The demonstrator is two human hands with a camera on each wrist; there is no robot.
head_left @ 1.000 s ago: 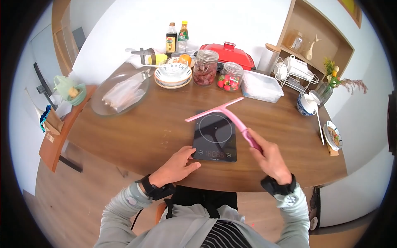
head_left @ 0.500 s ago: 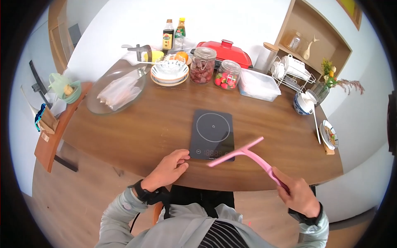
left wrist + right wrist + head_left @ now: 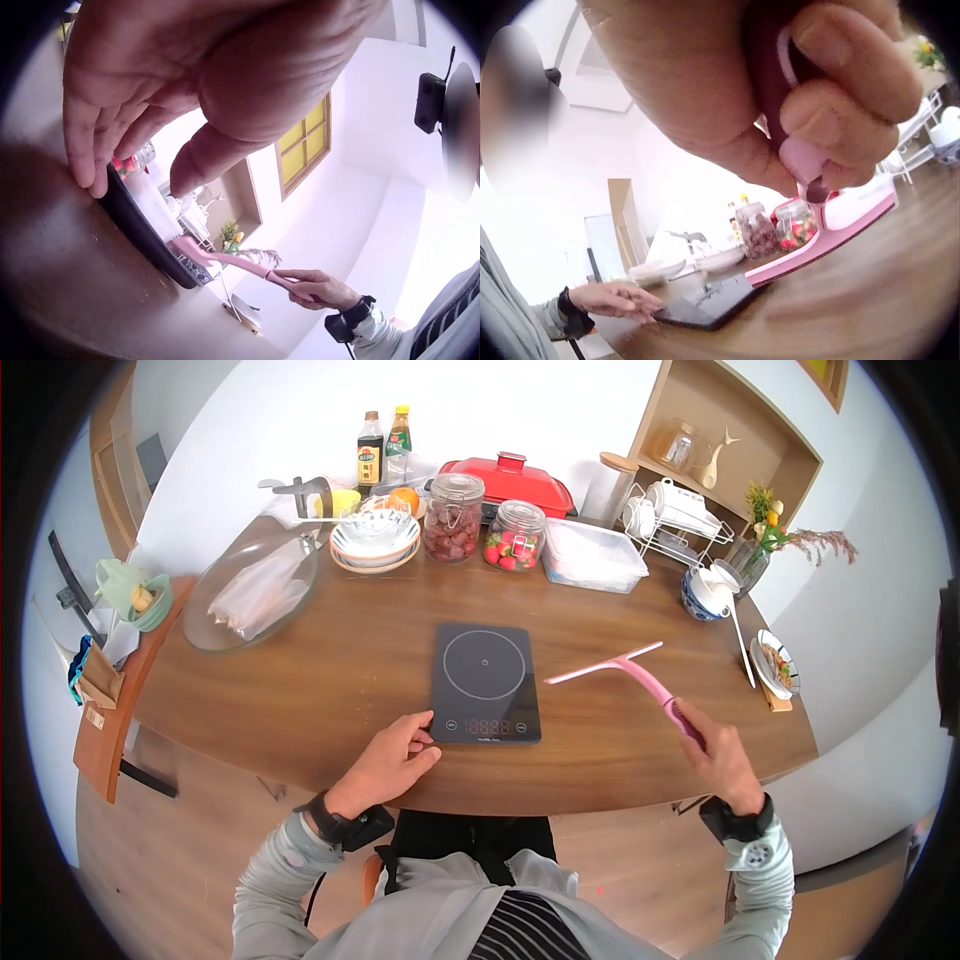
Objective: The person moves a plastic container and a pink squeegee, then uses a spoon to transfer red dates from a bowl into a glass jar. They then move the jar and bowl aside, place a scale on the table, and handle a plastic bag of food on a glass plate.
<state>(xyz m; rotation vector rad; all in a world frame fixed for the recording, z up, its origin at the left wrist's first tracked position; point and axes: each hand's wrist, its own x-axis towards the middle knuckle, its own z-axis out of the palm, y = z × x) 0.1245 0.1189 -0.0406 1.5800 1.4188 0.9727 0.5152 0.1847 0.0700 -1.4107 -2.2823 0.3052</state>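
My right hand [image 3: 722, 760] grips the handle of a pink squeegee [image 3: 645, 676], its fingers wrapped round the darker grip in the right wrist view. The squeegee's long blade [image 3: 855, 220] extends to the right of a flat black induction cooktop [image 3: 486, 705] with a ring mark and lit digits near its front. At the cooktop's left front corner, my left hand [image 3: 385, 762] touches the edge with its fingertips. In the left wrist view the left fingers [image 3: 84, 142] reach down to the cooktop's side, and the thumb stands apart from them.
Along the back stand stacked bowls [image 3: 375, 540], a jar of dark red fruit [image 3: 453, 525], a strawberry jar [image 3: 514, 540], a red lidded cooker [image 3: 510, 482] and a plastic box [image 3: 597, 557]. A glass platter [image 3: 205, 630] lies left; a dish rack [image 3: 690, 530] and food plate [image 3: 777, 663] stand right.
The squeegee has moved from over the cooktop, across its front right corner, to the table on its right. My left hand stays at the cooktop's left edge. The head view has shifted to the right.
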